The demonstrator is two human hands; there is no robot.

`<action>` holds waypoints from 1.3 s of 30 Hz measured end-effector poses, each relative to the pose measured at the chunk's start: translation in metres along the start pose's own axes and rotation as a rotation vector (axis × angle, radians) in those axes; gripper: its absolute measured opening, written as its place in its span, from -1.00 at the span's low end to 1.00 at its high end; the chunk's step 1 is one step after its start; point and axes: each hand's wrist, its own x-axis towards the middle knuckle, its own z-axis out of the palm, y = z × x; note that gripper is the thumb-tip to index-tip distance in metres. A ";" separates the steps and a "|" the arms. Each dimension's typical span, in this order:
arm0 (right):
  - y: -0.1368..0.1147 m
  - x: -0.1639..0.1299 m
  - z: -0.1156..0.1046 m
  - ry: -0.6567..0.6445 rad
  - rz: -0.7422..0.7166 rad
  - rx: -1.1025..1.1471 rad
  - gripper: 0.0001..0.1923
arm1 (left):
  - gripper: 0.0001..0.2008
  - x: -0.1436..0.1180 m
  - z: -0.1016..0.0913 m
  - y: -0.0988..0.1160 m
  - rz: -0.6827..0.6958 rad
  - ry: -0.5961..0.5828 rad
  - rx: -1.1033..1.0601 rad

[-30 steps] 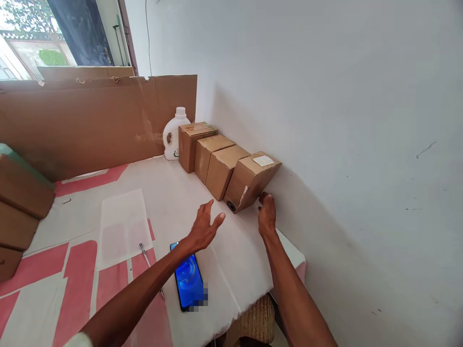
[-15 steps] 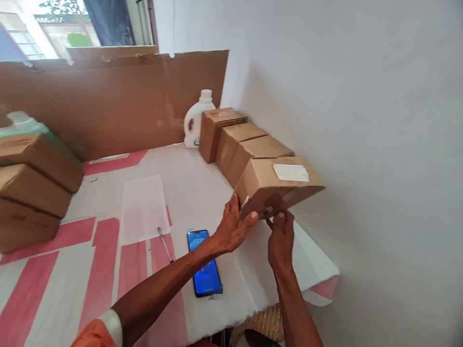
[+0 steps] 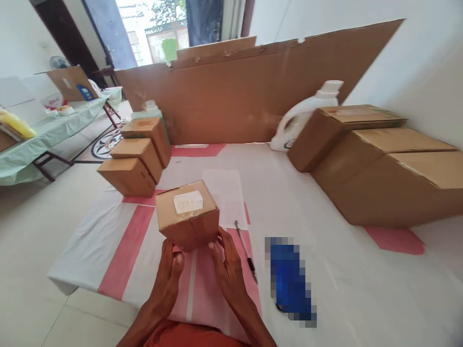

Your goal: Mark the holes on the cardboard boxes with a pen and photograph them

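Note:
A small cardboard box (image 3: 205,226) with a white label on top is in front of me, above the near part of the table, tilted slightly. My left hand (image 3: 168,277) holds its lower near left corner, thumb toward the front face. My right hand (image 3: 229,270) grips the lower right corner, fingers along the side. The fingertips under and behind the box are partly hidden. Just right of my right hand lies a pen (image 3: 246,250) beside a pale sheet of paper (image 3: 231,193). The phone (image 3: 289,279), pixelated, lies farther right.
Stacked boxes (image 3: 126,173) stand at the left before a greenish jug (image 3: 152,108). More boxes (image 3: 354,178) line the right side beside a white jug (image 3: 307,108). A cardboard panel (image 3: 224,106) closes the table's back. Another table (image 3: 58,130) stands far left.
The labelled box has left the near end of the right-hand row and is now in front of me, between both hands. My view has swung left.

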 end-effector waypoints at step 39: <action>-0.048 0.062 -0.091 -0.135 0.112 0.057 -0.43 | -0.71 0.000 -0.008 0.032 0.772 0.029 0.558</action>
